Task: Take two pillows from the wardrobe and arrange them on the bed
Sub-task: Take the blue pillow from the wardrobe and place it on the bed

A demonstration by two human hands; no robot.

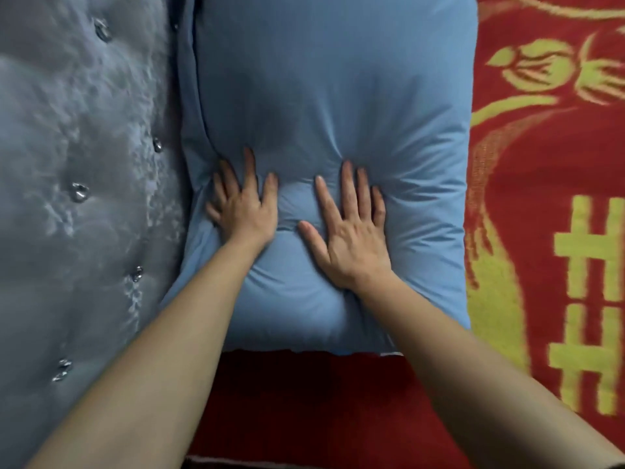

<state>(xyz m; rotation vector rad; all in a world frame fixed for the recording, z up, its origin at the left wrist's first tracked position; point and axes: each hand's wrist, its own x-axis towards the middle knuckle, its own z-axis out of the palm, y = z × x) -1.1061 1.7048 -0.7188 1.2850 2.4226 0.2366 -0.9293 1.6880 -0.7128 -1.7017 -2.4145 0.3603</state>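
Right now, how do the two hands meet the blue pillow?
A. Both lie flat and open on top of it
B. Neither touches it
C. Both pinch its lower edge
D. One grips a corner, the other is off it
A: the left hand and the right hand both rest palm down with spread fingers on the blue pillow, which creases under them.

Tufted headboard [67, 198] tight against pillow [331, 96] — open red blanket [541, 164] on the other side
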